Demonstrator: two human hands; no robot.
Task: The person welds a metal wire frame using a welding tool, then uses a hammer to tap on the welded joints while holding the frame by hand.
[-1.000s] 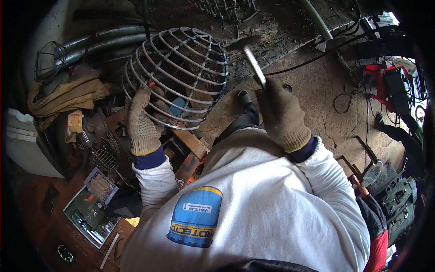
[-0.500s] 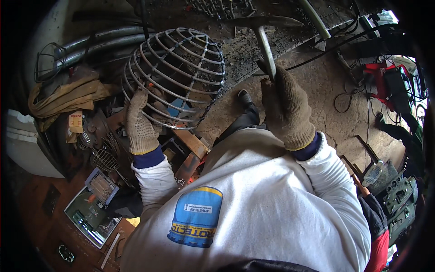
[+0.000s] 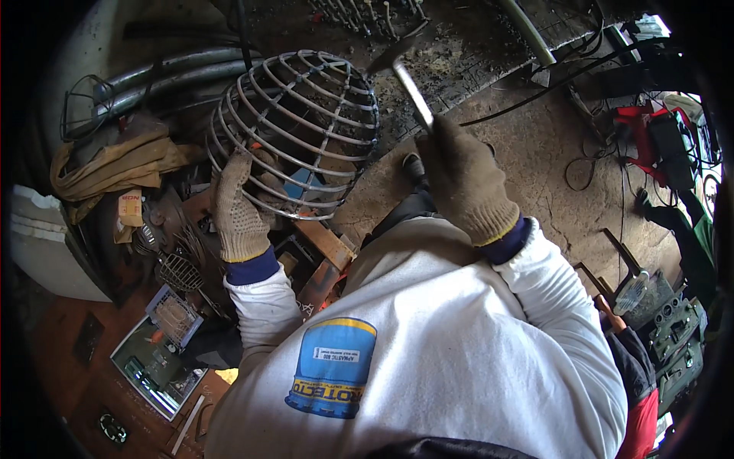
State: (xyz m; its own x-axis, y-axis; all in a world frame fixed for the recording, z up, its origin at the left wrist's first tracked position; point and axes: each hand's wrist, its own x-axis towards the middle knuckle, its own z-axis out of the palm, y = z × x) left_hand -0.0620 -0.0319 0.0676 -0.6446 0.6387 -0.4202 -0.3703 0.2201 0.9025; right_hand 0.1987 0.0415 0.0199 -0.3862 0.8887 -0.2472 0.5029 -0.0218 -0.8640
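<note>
A domed wire cage (image 3: 326,136) is being clasped at its eight-o'clock edge by the gloved left hand (image 3: 239,205), the nearer one, and is being held at ten o'clock from the right hand (image 3: 464,181), its long axis being hard to tell. A hammer (image 3: 413,93) is being gripped by the right hand, well apart from the left, its handle being pointed toward eleven o'clock. At nine o'clock from the left hand, a small orange carton (image 3: 130,207) is being glimpsed, its contents being hidden.
</note>
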